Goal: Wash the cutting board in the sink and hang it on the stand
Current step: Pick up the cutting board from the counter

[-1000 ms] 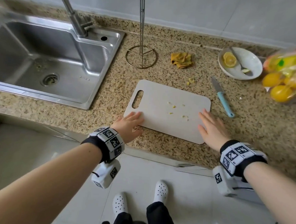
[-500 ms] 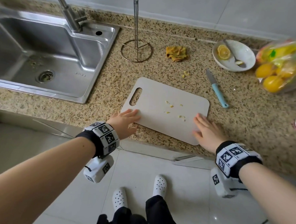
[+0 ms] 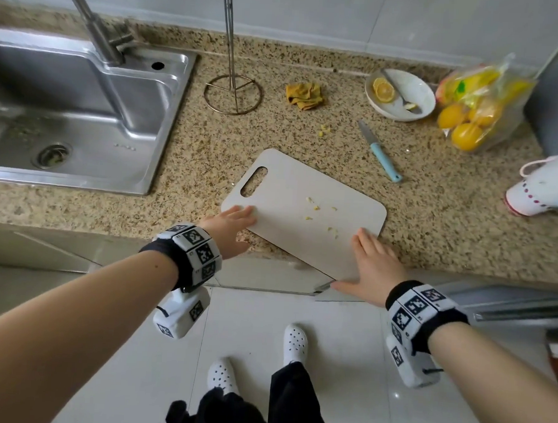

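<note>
Both hands lie flat and spread on the cutting board [image 3: 303, 209]: left hand [image 3: 230, 229] at its handle-end corner, right hand [image 3: 370, 268] at its near corner overhanging the tabletop [image 3: 183, 161]. Neither grip encloses it. Scraps remain on the board. The sink [image 3: 82, 110], left of the board, and the stand [image 3: 233, 92], behind it, are unused; washing and hanging remain.

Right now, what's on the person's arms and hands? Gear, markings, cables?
Both forearms are bare, no sleeves or gloves. The left hand and right hand each have a black wristband carrying white tiles printed with black square fiducial markers. A white boxy module, also marker-printed, hangs under each wrist; a thin black cable shows at each module.
</note>
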`<state>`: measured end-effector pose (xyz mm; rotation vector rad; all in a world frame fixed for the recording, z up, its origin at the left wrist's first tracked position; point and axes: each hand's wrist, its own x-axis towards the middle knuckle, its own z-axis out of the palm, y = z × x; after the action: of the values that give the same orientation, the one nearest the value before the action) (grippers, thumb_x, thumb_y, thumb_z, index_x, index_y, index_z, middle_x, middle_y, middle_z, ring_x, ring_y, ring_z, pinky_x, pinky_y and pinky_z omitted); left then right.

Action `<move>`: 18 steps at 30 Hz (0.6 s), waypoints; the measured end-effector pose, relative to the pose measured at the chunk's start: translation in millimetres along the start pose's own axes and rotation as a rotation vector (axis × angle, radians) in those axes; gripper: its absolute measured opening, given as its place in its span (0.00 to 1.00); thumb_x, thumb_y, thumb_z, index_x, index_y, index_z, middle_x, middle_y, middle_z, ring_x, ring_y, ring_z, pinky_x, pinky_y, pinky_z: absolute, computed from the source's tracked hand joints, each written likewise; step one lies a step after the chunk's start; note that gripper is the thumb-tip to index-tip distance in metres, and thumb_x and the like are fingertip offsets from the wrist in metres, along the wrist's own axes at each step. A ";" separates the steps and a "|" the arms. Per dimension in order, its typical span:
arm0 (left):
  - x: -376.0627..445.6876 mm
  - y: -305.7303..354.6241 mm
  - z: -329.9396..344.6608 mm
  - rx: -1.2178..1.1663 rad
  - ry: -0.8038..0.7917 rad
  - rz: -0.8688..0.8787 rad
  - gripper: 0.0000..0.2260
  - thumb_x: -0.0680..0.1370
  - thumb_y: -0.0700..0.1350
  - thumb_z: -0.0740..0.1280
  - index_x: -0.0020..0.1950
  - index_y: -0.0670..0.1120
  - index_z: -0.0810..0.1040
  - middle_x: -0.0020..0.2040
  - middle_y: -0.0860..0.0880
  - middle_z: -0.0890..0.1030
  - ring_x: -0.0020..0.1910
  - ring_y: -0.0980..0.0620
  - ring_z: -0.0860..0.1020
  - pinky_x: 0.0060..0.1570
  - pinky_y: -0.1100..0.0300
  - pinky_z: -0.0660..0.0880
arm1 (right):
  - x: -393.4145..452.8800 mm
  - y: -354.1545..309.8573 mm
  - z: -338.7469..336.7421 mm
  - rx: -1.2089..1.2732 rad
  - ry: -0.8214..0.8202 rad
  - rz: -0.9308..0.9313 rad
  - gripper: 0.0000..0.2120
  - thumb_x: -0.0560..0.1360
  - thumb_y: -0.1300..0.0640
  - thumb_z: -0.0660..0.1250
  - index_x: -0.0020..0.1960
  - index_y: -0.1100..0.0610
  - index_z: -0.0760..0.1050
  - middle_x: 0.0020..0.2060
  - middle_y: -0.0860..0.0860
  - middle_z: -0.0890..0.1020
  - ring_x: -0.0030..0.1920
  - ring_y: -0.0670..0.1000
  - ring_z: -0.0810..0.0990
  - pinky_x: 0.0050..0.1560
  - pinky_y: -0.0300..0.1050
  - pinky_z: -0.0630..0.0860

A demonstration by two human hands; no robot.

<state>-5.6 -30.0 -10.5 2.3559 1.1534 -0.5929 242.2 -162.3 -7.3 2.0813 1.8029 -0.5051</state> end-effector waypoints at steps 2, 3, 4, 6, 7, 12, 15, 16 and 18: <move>-2.5 -0.5 1.5 0.003 -0.005 0.010 0.29 0.79 0.51 0.57 0.76 0.53 0.47 0.78 0.55 0.44 0.77 0.53 0.46 0.74 0.43 0.53 | -4.7 -6.5 0.4 -0.121 0.017 -0.008 0.47 0.68 0.35 0.62 0.71 0.63 0.46 0.74 0.59 0.49 0.73 0.57 0.50 0.71 0.52 0.52; -3.8 -1.0 2.1 0.003 -0.006 0.012 0.29 0.79 0.51 0.57 0.76 0.53 0.47 0.78 0.55 0.44 0.77 0.53 0.46 0.74 0.43 0.53 | -5.3 -9.8 -0.3 -0.189 0.021 -0.013 0.46 0.68 0.36 0.62 0.71 0.65 0.47 0.72 0.61 0.52 0.72 0.58 0.53 0.70 0.52 0.54; -5.6 -1.4 2.3 0.003 -0.008 0.011 0.29 0.79 0.51 0.57 0.76 0.54 0.47 0.78 0.56 0.44 0.77 0.54 0.46 0.74 0.43 0.52 | -4.8 -13.5 -2.0 -0.246 0.019 -0.018 0.45 0.69 0.37 0.62 0.70 0.66 0.48 0.71 0.63 0.54 0.70 0.59 0.56 0.69 0.52 0.57; -8.5 -1.6 0.4 0.022 -0.016 0.012 0.28 0.79 0.51 0.57 0.76 0.55 0.47 0.78 0.56 0.44 0.77 0.54 0.46 0.74 0.43 0.50 | -4.1 -21.3 -7.0 -0.330 -0.005 -0.027 0.42 0.70 0.39 0.62 0.68 0.69 0.52 0.67 0.67 0.59 0.66 0.62 0.62 0.66 0.52 0.64; -10.0 -2.0 -1.9 0.046 -0.022 0.016 0.27 0.79 0.51 0.56 0.76 0.55 0.47 0.78 0.57 0.45 0.77 0.55 0.47 0.74 0.43 0.49 | -3.9 -25.0 -9.4 -0.370 -0.023 -0.037 0.40 0.71 0.41 0.62 0.66 0.71 0.55 0.65 0.67 0.62 0.63 0.62 0.64 0.63 0.52 0.67; -22.3 -5.9 -8.7 0.059 0.025 0.032 0.24 0.80 0.50 0.56 0.75 0.55 0.55 0.78 0.56 0.51 0.76 0.53 0.52 0.74 0.45 0.52 | -9.1 -34.3 -21.2 -0.413 -0.116 -0.067 0.33 0.70 0.45 0.62 0.61 0.71 0.63 0.60 0.65 0.68 0.60 0.62 0.66 0.60 0.52 0.69; -33.8 -9.5 -12.9 -0.113 0.283 0.065 0.21 0.78 0.46 0.59 0.72 0.52 0.64 0.76 0.54 0.59 0.75 0.52 0.56 0.71 0.49 0.61 | -15.2 -27.3 -36.9 -0.206 -0.087 -0.026 0.31 0.68 0.46 0.64 0.62 0.65 0.62 0.61 0.61 0.68 0.59 0.59 0.71 0.53 0.49 0.72; -37.6 -11.3 -15.8 -0.115 0.343 0.085 0.21 0.78 0.45 0.59 0.71 0.51 0.64 0.76 0.54 0.60 0.75 0.52 0.56 0.70 0.48 0.63 | -17.2 -24.8 -43.2 -0.166 -0.065 -0.016 0.29 0.69 0.46 0.62 0.62 0.64 0.62 0.61 0.60 0.68 0.58 0.59 0.73 0.52 0.49 0.73; -43.6 -13.4 -21.9 -0.108 0.418 0.109 0.22 0.77 0.44 0.60 0.71 0.51 0.64 0.75 0.53 0.62 0.74 0.50 0.56 0.67 0.47 0.67 | -20.3 -22.5 -53.3 -0.148 0.003 -0.024 0.24 0.71 0.49 0.58 0.62 0.61 0.61 0.61 0.58 0.70 0.56 0.58 0.75 0.49 0.49 0.73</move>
<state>-36.9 -37.3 28.6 2.4964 1.1797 0.0055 219.6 -151.5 48.7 1.9640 1.8109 -0.3634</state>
